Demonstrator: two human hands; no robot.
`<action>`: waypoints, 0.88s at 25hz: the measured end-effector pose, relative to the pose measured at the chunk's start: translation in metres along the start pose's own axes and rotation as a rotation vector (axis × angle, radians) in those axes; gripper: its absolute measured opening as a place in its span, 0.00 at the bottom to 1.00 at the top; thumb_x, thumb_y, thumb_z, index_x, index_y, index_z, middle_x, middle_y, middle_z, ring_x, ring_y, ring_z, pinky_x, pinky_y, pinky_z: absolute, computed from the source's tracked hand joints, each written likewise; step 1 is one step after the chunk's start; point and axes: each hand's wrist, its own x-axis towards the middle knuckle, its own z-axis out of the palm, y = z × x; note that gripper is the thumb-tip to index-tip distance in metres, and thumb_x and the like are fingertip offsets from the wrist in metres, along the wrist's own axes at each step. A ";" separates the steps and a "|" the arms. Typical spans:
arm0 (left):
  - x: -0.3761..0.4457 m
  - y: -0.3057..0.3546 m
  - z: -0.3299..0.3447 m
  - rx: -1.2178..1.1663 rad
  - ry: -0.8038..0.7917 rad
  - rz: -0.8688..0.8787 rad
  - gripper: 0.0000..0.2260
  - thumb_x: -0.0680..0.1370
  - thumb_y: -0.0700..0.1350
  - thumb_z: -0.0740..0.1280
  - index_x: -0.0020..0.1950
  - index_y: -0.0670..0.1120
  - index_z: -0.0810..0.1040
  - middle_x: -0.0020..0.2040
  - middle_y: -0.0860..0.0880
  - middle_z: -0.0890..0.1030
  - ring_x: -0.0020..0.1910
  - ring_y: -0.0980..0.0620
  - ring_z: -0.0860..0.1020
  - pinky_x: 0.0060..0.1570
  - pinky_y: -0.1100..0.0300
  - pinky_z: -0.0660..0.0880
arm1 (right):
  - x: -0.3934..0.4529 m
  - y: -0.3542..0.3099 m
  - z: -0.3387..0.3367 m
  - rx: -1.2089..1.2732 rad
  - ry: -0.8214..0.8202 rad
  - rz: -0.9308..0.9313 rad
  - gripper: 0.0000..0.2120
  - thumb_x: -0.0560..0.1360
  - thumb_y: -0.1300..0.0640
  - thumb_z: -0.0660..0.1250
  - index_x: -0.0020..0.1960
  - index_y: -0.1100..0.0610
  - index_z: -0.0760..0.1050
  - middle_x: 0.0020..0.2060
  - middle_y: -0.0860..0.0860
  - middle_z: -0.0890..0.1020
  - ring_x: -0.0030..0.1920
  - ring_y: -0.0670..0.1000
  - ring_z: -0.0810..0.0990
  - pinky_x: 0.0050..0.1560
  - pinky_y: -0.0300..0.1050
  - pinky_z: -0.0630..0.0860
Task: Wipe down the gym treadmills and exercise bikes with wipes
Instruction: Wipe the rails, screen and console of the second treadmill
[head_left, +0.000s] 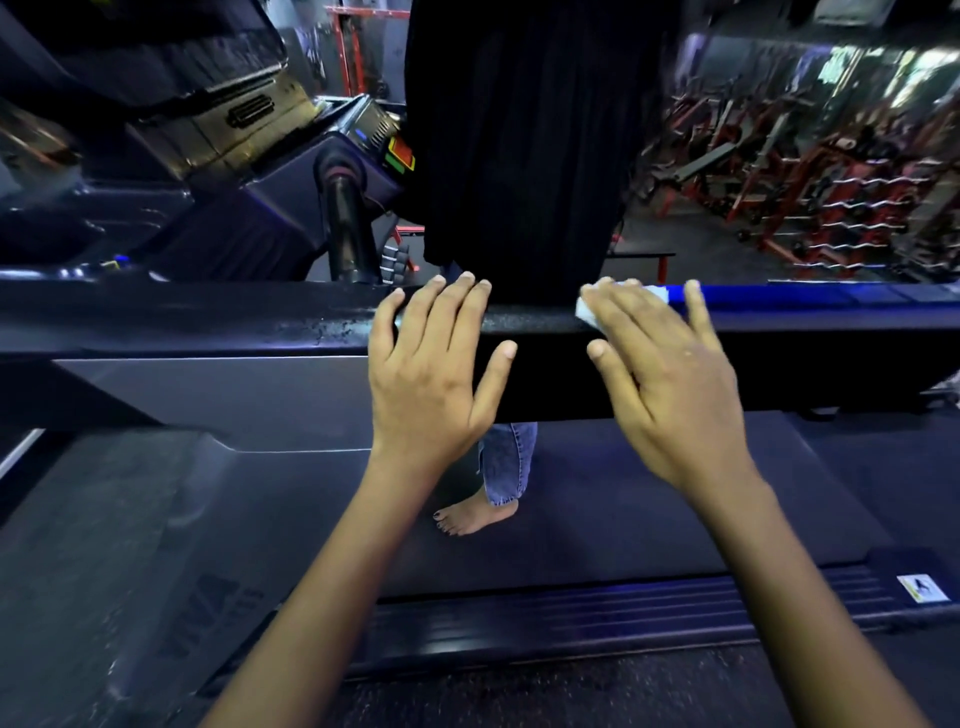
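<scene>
A black treadmill side rail (208, 322) runs across the view at mid height. My left hand (436, 364) lies flat on it with straight fingers over its top edge. My right hand (665, 374) presses a white wipe (589, 306) against the rail with spread, straight fingers; only the wipe's edges show from under the fingers. The rail looks wet and speckled left of my left hand. Below the rail lies the dark treadmill belt (649, 493).
A person in dark clothing (519, 145) and jeans stands barefoot (472, 514) on the belt just beyond the rail. The treadmill console (249, 130) and a handle post (345, 218) rise at the left. Red weight racks (831, 197) fill the back right.
</scene>
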 end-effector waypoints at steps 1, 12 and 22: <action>0.000 0.000 0.000 -0.003 -0.012 -0.006 0.20 0.79 0.53 0.58 0.62 0.42 0.77 0.61 0.47 0.79 0.61 0.47 0.76 0.66 0.50 0.62 | 0.005 0.003 0.001 -0.012 0.007 0.059 0.23 0.79 0.48 0.50 0.69 0.55 0.70 0.66 0.51 0.74 0.69 0.51 0.68 0.74 0.49 0.45; 0.020 0.037 -0.015 -0.187 -0.195 -0.147 0.22 0.77 0.54 0.59 0.65 0.42 0.74 0.64 0.48 0.76 0.65 0.51 0.72 0.71 0.48 0.54 | -0.001 0.028 -0.004 0.047 -0.025 -0.072 0.21 0.80 0.49 0.50 0.70 0.53 0.68 0.68 0.49 0.72 0.70 0.49 0.66 0.75 0.50 0.43; 0.016 0.065 0.012 -0.076 -0.169 -0.068 0.22 0.76 0.51 0.59 0.66 0.42 0.75 0.64 0.47 0.77 0.65 0.47 0.72 0.68 0.48 0.58 | -0.011 0.060 -0.014 0.017 0.033 -0.011 0.21 0.80 0.52 0.50 0.69 0.54 0.70 0.67 0.49 0.73 0.69 0.50 0.68 0.75 0.50 0.42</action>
